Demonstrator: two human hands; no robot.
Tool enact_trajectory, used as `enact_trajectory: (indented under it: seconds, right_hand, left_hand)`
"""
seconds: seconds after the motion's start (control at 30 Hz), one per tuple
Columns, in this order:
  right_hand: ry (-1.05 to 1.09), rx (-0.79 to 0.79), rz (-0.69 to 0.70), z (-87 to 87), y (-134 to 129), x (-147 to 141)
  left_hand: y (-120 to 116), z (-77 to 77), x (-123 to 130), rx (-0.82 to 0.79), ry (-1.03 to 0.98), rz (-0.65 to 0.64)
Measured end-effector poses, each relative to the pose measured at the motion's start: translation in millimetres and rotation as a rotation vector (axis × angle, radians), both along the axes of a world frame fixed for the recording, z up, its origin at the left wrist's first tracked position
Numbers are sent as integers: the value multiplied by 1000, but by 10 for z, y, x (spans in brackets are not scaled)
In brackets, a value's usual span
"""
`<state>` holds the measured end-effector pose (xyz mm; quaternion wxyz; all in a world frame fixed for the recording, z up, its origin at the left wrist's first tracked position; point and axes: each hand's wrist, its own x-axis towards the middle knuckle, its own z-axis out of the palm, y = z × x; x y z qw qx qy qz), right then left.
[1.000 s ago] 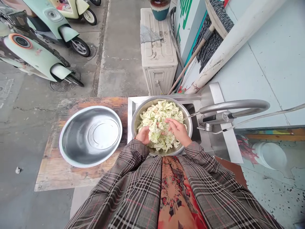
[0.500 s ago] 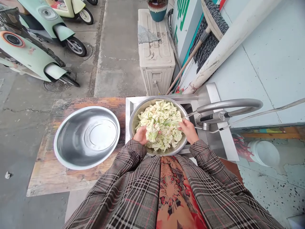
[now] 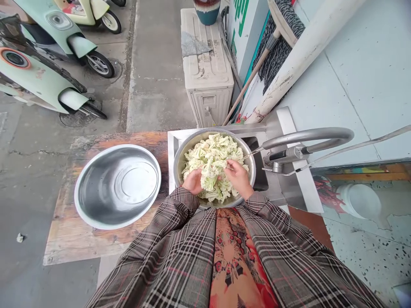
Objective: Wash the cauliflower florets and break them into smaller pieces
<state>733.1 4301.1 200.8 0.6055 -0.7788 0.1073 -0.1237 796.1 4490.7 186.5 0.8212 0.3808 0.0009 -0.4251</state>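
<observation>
A wide metal basin (image 3: 177,164) heaped with cauliflower florets (image 3: 221,145) sits over the sink. At its left side my left hand (image 3: 193,182) is closed on a cauliflower piece (image 3: 210,179), raised a little above the heap. My right hand (image 3: 238,176) reaches over the florets from the right, thumb and fingers pinched on the upper right of the same piece. Part of the left fingers is hidden behind the cauliflower. A thin stream of water runs from the curved faucet (image 3: 311,134) at the basin's right edge.
To the left, an oval metal basin (image 3: 96,188) with nothing in it stands on a worn wooden board (image 3: 69,231). The steel sink (image 3: 272,124) borders a tiled wall on the right. An outdoor air-conditioner unit (image 3: 208,77), a mop (image 3: 257,68) and parked scooters (image 3: 73,47) are beyond.
My right hand has moved left from the basin's right edge to the cauliflower piece at my left hand. That piece is slightly further right. The view has shifted a little.
</observation>
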Motion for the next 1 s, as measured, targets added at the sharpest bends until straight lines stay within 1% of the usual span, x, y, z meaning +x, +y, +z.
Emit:
enact_trajectory:
  seconds: [0.07,0.1,0.13,0.2,0.27,0.37,0.4,0.43,0.5,0.53,0.57,0.6,0.63,0.67,0.7,0.73,0.77,0.8,0.83,0.9,0.97,1.0]
  right_hand:
    - [-33,-77,146,80,188,-44]
    - [-50,-129,203,119,241,-60]
    - [-65,-178,255,155,263,-70]
    - [-88,-241,336,208,219,-73]
    - [-92,-260,349,222,85,-65]
    - [-10,-320,241,143,-170,-72]
    - [46,-368,228,94,-237,-86]
    - [106,-427,251,37,-285,-107]
    - [202,-536,356,-86,-307,-155]
    - [226,-568,397,-145,-284,-176]
    - [235,-579,413,-201,-243,-191]
    - [237,-569,408,-251,-193,-198]
    - [238,-545,389,-295,-141,-199]
    - [240,-514,358,-333,-94,-193]
    - [244,-479,329,-363,-58,-184]
    - [246,-443,309,-387,-36,-173]
    - [243,-406,293,-405,-29,-163]
    - [235,-367,276,-415,-36,-156]
    - [224,-318,255,-419,-55,-150]
    - [222,-164,182,-406,-122,-147]
    - [259,63,71,-370,-213,-147]
    - [283,189,15,-347,-264,-147]
  left_hand:
    - [-12,52,-12,-2,8,-6]
    - [-15,75,-17,1,12,-11]
    - [-19,98,-23,6,15,-12]
    - [-31,151,-34,19,16,20]
    - [-39,235,-40,40,8,87]
    - [38,449,-14,91,-71,192]
    - [111,538,9,112,-126,225]
    - [215,629,41,136,-194,260]
    - [513,792,127,220,-356,331]
    - [697,852,179,290,-444,370]
    - [895,892,233,400,-535,422]
    - [1093,911,286,563,-630,483]
    - [1279,909,335,798,-732,523]
    - [1438,887,376,1060,-830,511]
    - [1560,850,408,1285,-922,496]
    - [1633,800,428,1452,-998,455]
    - [1653,741,436,1570,-1063,420]
    - [1619,676,434,1625,-1119,400]
    - [1534,606,424,1630,-1169,385]
    - [1254,462,393,1550,-1261,368]
    - [923,324,367,1416,-1338,282]
    - [776,260,359,1377,-1359,249]
